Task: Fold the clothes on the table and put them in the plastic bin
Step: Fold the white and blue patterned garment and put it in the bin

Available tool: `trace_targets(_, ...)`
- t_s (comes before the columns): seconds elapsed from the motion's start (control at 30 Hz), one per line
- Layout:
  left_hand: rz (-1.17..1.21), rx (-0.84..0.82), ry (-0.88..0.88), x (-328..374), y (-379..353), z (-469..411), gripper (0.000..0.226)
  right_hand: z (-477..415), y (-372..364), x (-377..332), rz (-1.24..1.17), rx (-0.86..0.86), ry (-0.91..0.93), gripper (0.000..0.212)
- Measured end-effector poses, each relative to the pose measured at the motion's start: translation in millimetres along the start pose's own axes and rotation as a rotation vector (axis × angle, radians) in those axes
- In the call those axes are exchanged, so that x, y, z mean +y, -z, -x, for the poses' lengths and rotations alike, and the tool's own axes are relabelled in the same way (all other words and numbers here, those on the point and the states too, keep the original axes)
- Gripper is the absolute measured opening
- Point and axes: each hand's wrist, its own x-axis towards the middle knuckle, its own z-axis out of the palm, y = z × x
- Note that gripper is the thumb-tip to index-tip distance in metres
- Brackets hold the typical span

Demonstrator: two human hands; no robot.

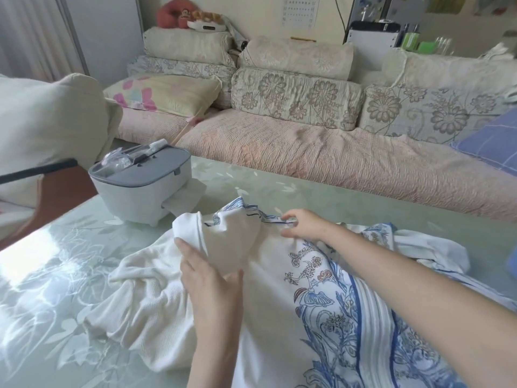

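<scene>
A white garment with a blue floral print lies spread on the glass table. A plain white ribbed garment is bunched beside it on the left. My left hand lies flat, with straight fingers, on a folded white part near the collar. My right hand pinches the blue-trimmed collar edge at the garment's far side. No plastic bin for the clothes is in view.
A grey-lidded white tissue box stands at the table's far left, with a tissue sticking out. A sofa with floral cushions runs along the far side of the table. A cushioned chair is at the left.
</scene>
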Motion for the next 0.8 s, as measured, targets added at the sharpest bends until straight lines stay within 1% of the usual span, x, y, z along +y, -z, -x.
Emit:
trace_targets(0.07,-0.139,0.111,-0.027,9.1,-2.3,6.6,0.114,7.4,5.8,13.5,0.055,-0.033,-0.028,0.063)
trace_targets(0.1,-0.21,0.158,-0.082,8.2,-3.3,6.9,0.112,10.7,9.7,19.2,0.069,-0.021,-0.041,0.065)
trace_targets(0.13,-0.244,0.164,-0.176,9.2,-4.2,5.9,0.104,14.5,12.8,24.5,0.07,-0.003,-0.053,0.065)
trace_targets(0.17,-0.239,0.134,-0.322,6.2,-9.4,3.0,0.087,18.8,14.6,29.2,0.055,0.004,-0.054,0.066)
trace_targets(0.2,-0.229,0.067,-0.478,4.0,-16.2,2.2,0.066,24.0,14.6,34.2,0.046,-0.012,-0.053,0.065)
trace_targets(0.23,-0.23,-0.054,-0.581,4.8,-22.0,4.1,0.047,29.2,13.1,39.1,0.074,-0.049,-0.04,0.063)
trace_targets(0.27,-0.265,-0.235,-0.611,5.9,-27.5,8.4,0.043,34.0,10.6,43.8,0.12,-0.083,-0.025,0.059)
trace_targets(0.3,-0.309,-0.402,-0.628,8.6,-33.7,14.6,0.054,38.3,9.2,49.5,0.154,-0.085,-0.001,0.052)
trace_targets(0.33,-0.345,-0.486,-0.629,7.0,-39.7,22.2,0.067,41.0,9.9,55.4,0.146,-0.049,-0.003,0.047)
trace_targets(0.37,-0.426,-0.555,-0.606,1.4,-45.0,28.0,0.077,42.3,12.9,63.1,0.115,0.019,-0.017,0.046)
trace_targets(0.4,-0.503,-0.583,-0.605,-5.6,-50.5,32.1,0.081,41.7,18.4,71.2,0.128,0.086,-0.037,0.049)
trace_targets(0.43,-0.568,-0.579,-0.639,-7.0,-52.2,33.8,0.079,40.8,25.0,78.3,0.196,0.116,-0.071,0.057)
trace_targets(0.47,-0.618,-0.645,-0.6,-4.0,-51.1,37.2,0.072,39.8,31.1,87.0,0.302,0.094,-0.113,0.067)
trace_targets(0.5,-0.656,-0.627,-0.588,-4.4,-50.6,37.4,0.063,37.7,34.5,92.2,0.376,0.06,-0.148,0.078)
trace_targets(0.53,-0.674,-0.624,-0.599,-4.0,-51.3,36.2,0.057,36.3,37.1,95.6,0.4,0.018,-0.186,0.087)
trace_targets(0.57,-0.719,-0.599,-0.657,-6.9,-53.2,35.4,0.056,35.0,39.3,98.9,0.398,-0.003,-0.204,0.092)
trace_targets(0.6,-0.728,-0.61,-0.674,-12.3,-54.9,35.8,0.057,32.0,41.1,101.3,0.39,-0.017,-0.201,0.095)
trace_targets(0.63,-0.746,-0.607,-0.649,-13.1,-54.7,36.3,0.056,30.7,43.1,102.1,0.397,-0.051,-0.198,0.099)
trace_targets(0.73,-0.726,-0.713,-0.586,-14.5,-64.0,40.5,0.053,30.4,51.8,108.1,0.393,-0.182,-0.187,0.108)
trace_targets(0.77,-0.694,-0.708,-0.566,-9.6,-62.6,39.8,0.055,32.6,54.4,110.6,0.419,-0.214,-0.18,0.109)
trace_targets(0.8,-0.632,-0.71,-0.53,-5.6,-62.3,39.6,0.062,34.5,55.9,114.3,0.456,-0.233,-0.181,0.108)
